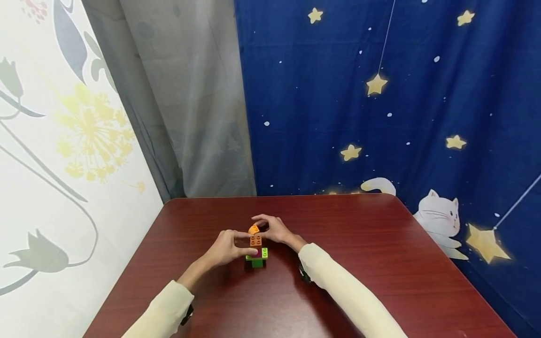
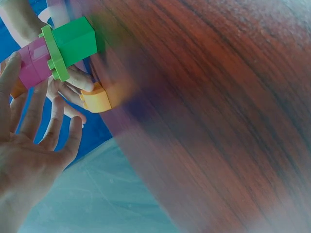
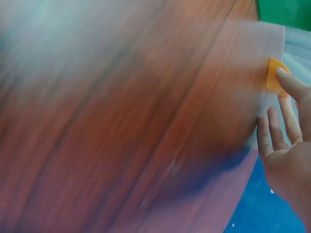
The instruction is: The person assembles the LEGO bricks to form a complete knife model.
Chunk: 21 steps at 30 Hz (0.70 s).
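A small stack of toy building bricks stands upright on the table. Its green brick is at the bottom, under a lime plate. Magenta bricks come above that, with an orange-brown brick on top. My left hand grips the upper stack between thumb and index finger, other fingers spread in the left wrist view. Just behind the stack, my right hand pinches a rounded yellow-orange brick between thumb and fingers. That brick is partly hidden in the head view.
The dark red wooden table has rounded far corners. A grey curtain and a blue star-patterned curtain hang behind it. To the left is a white floral-patterned surface.
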Motion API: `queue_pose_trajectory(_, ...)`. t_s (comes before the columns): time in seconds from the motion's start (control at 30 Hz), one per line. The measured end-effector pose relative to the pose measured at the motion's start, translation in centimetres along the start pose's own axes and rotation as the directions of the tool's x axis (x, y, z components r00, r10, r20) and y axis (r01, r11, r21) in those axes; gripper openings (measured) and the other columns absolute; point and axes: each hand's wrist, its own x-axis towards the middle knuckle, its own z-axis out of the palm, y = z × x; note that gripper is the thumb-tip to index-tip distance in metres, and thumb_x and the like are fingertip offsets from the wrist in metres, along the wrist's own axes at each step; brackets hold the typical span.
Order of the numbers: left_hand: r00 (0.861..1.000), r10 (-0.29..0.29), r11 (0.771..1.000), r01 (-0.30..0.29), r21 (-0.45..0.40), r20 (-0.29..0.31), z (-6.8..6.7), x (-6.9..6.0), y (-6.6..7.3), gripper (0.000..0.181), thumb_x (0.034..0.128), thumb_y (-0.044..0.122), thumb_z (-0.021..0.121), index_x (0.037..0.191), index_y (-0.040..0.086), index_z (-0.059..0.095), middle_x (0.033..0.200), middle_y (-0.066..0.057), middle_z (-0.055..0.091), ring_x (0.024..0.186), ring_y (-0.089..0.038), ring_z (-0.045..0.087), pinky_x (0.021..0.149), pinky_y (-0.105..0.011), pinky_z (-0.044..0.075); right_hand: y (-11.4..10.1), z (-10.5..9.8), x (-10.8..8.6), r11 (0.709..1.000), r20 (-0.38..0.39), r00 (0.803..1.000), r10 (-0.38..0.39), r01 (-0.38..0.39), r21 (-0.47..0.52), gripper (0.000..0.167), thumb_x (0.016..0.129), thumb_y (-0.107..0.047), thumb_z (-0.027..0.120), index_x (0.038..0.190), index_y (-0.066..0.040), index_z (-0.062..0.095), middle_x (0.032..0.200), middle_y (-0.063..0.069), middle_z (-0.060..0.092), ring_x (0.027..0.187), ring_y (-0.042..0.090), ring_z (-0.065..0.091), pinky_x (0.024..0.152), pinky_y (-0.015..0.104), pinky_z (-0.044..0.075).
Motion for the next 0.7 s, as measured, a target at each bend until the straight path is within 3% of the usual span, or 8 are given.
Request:
queue_pose_trajectory(0.3, 1.0, -0.011, 1.0, 0.011, 0.01, 0.004, 0.1, 0.2, -0.1, 0.047, 0.0813, 0.044, 0.089, 0.118, 0.017, 0.08, 0.112, -0.002, 0.077, 0.068, -0.015, 0.053, 0.066, -0.025, 0.046, 1.5, -2.3, -1.5, 0.998, -0.021, 0.998, 0.061, -0.061, -0.019, 0.049, 0.085, -0.011, 0.087, 0.129, -0.003, 0.069, 0.113, 0.011, 0.076, 0.107, 0.027, 0.071, 0.096, 0.044, 0.054)
queue_pose_trajectory(0.5, 1.0, 0.006, 1.0, -0.006, -0.007, 0.0, 0.2, 0.6, -0.2, 0.047, 0.0811, 0.042, 0.09, 0.119, 0.015, 0.08, 0.116, -0.005, 0.077, 0.085, -0.026, 0.063, 0.076, -0.034, 0.052, 1.9, -3.8, -2.8, 0.996, -0.003, 0.996, 0.087, -0.087, -0.023, 0.041, 0.085, -0.005, 0.085, 0.124, -0.002, 0.072, 0.111, 0.012, 0.075, 0.104, 0.028, 0.071, 0.095, 0.043, 0.055)
queue_pose_trajectory(0.63, 1.0, 0.009, 1.0, -0.009, 0.002, -0.005, 0.3, 0.7, -0.4, 0.046, 0.0809, 0.041, 0.09, 0.119, 0.018, 0.08, 0.116, -0.002, 0.077, 0.088, -0.022, 0.064, 0.079, -0.035, 0.054, 2.1, -4.3, -3.5, 0.997, -0.007, 0.997, 0.078, -0.078, -0.017, 0.047, 0.085, -0.004, 0.085, 0.128, 0.002, 0.068, 0.114, 0.015, 0.074, 0.105, 0.031, 0.07, 0.095, 0.045, 0.055)
queue_pose_trajectory(0.7, 1.0, 0.016, 1.0, -0.015, 0.006, -0.014, 0.3, 0.8, -0.4, 0.046, 0.0808, 0.042, 0.09, 0.118, 0.018, 0.08, 0.114, -0.002, 0.077, 0.085, -0.019, 0.061, 0.074, -0.031, 0.052, 2.2, -4.3, -3.7, 0.998, -0.027, 0.998, 0.063, -0.063, -0.009, 0.051, 0.086, -0.008, 0.086, 0.13, 0.004, 0.065, 0.116, 0.017, 0.073, 0.105, 0.033, 0.07, 0.095, 0.045, 0.055)
